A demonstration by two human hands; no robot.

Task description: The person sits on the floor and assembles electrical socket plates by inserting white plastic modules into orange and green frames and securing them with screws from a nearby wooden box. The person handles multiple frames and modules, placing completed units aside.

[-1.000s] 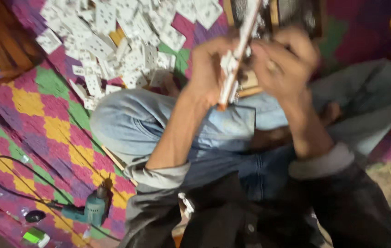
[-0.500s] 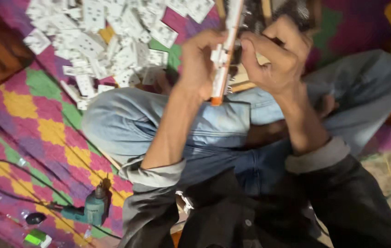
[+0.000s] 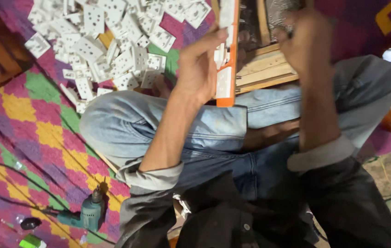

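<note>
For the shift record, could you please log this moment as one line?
left hand: grips orange-white strip | right hand: raised, blurred | floor: white socket plates, drill

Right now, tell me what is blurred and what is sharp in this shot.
Head view: the right hand is smeared by motion blur; the left hand and the orange-and-white strip it grips are softer than the jeans; the pile of white socket plates reads fairly clear; the drill sits in dim light.

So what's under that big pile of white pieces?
The white pieces lie on a colourful patterned mat; purple, green and yellow patches show through the gaps. Whatever sits beneath the thick middle of the pile is covered.
</note>
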